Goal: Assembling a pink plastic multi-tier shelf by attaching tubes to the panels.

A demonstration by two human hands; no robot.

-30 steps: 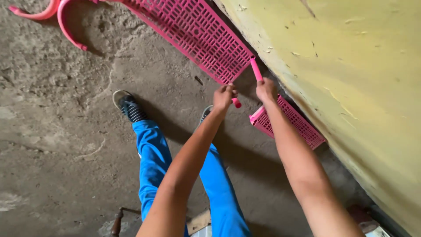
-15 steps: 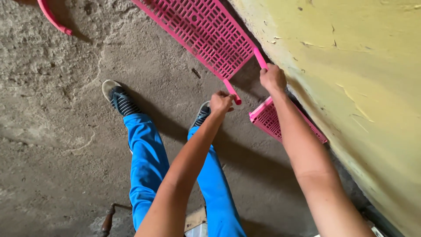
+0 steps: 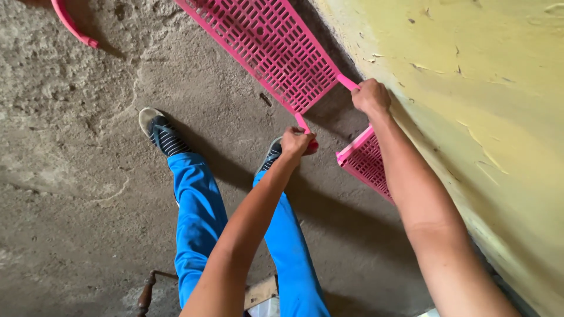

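A long pink plastic lattice panel (image 3: 264, 47) lies on the rough concrete floor and runs up to the left. My left hand (image 3: 295, 142) is closed around the pink peg at the panel's near left corner. My right hand (image 3: 371, 95) grips the pink peg at its near right corner, close against the yellow wall (image 3: 470, 88). A second, smaller pink lattice panel (image 3: 367, 161) leans at the foot of the wall, partly hidden behind my right forearm.
My legs in blue trousers (image 3: 200, 217) and dark shoes stand below the panel. A curved pink plastic piece (image 3: 70, 26) lies at the top left. A wooden-handled tool (image 3: 147, 293) rests on the floor at the bottom, beside a pale board.
Both hands have stayed on the pegs while the view shifted. My right hand moved up and right toward the wall; my left hand slid lower along its peg.
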